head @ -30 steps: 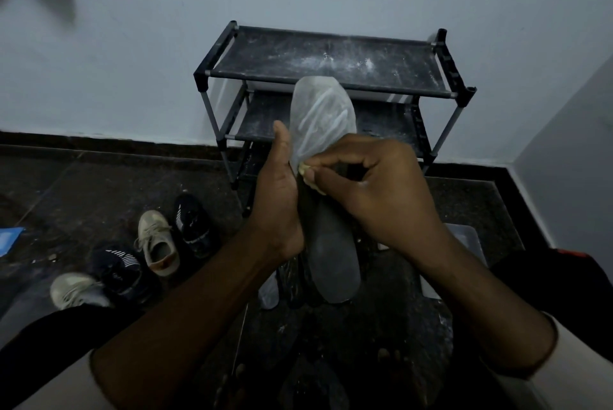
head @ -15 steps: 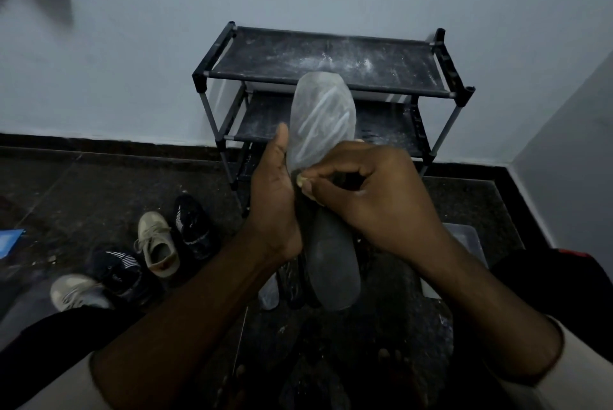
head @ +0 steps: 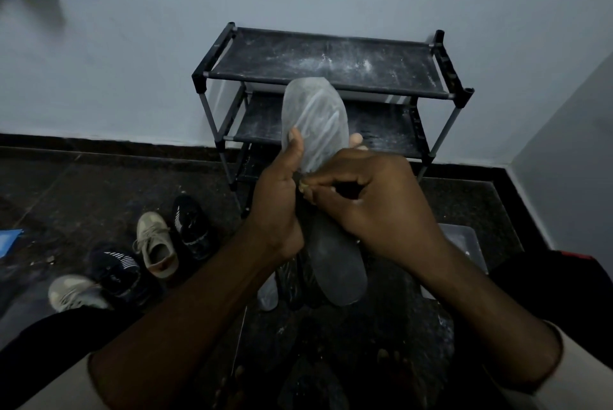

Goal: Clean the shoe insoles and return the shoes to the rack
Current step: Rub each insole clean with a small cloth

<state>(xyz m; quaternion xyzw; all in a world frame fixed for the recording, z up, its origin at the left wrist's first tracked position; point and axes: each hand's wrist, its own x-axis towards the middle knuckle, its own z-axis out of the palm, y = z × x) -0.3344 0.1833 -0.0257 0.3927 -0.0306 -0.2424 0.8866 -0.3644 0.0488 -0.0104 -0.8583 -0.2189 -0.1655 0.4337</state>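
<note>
Wall (head: 116, 61): pale, across the upper half of the frame; ledge along the top edge with dark blue cloth on it.
Floor (head: 83, 194): dark and speckled, across the lower half; dark skirting strip at the foot of the wall.
Rack (head: 325, 61): black frame, centre of the frame, backed against the wall; two tiers plainly visible, both streaked with white dust.
Insole (head: 315, 117): held upright at frame centre, off the floor, in front of the rack; upper half pale and streaked, lower half dark grey.
Left hand (head: 278, 210): grasps the insole at mid-length from its left edge; thumb pressed flat on the facing surface, fingertips showing past the right edge.
Right hand (head: 371, 204): fingers curled, thumb and forefinger pinching the insole where pale meets dark, just beside the left thumb; whether anything small sits between those fingertips, cannot tell.
Clear container (head: 464, 243): on the floor, right of centre, partly hidden behind the right forearm.
Black shoe (head: 190, 227): on the floor, left of centre, near the rack's left leg.
Beige shoe (head: 156, 243): laced, just beside the black shoe, to its left.
Striped shoe (head: 117, 272): dark with pale stripes, lower left, next in the row.
Grey shoe (head: 73, 292): last in the row, lower left, toe towards the left edge.
Blue sheet (head: 8, 240): at the left edge, flat on the floor.
Pale object (head: 268, 293): small, on the floor below the left wrist; identity not discernible.
</note>
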